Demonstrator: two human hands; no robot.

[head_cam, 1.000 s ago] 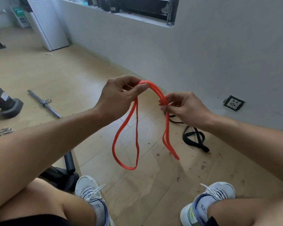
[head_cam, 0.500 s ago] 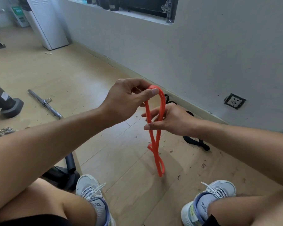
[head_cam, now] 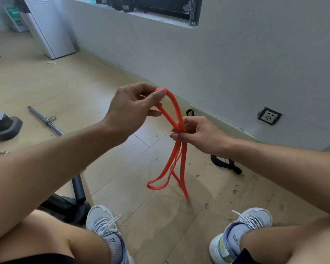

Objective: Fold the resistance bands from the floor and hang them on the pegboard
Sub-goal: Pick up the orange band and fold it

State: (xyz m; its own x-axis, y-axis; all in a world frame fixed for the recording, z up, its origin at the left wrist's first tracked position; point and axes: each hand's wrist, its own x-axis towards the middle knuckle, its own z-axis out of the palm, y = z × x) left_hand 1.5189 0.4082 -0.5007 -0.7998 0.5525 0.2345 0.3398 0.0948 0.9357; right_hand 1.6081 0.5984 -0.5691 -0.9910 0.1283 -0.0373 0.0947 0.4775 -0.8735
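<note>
An orange resistance band (head_cam: 176,164) hangs doubled over in front of me, above the wooden floor. My left hand (head_cam: 133,109) pinches its top bend between thumb and fingers. My right hand (head_cam: 200,136) grips the strands together a little lower, and two loops dangle below it, the longest tip near the floor. A black band (head_cam: 226,165) lies on the floor by the wall, partly hidden behind my right wrist. No pegboard is in view.
A steel bar (head_cam: 44,121) lies on the floor at left, beside a black machine foot (head_cam: 7,126). A black stand base (head_cam: 74,202) sits by my left shoe (head_cam: 105,227). The grey wall with a socket (head_cam: 269,117) runs along the right.
My right hand has slid down the band and gathered the strands. The lower part, a single narrow loop half a second ago, now spreads into two loops, and my left hand has lifted the bend.
</note>
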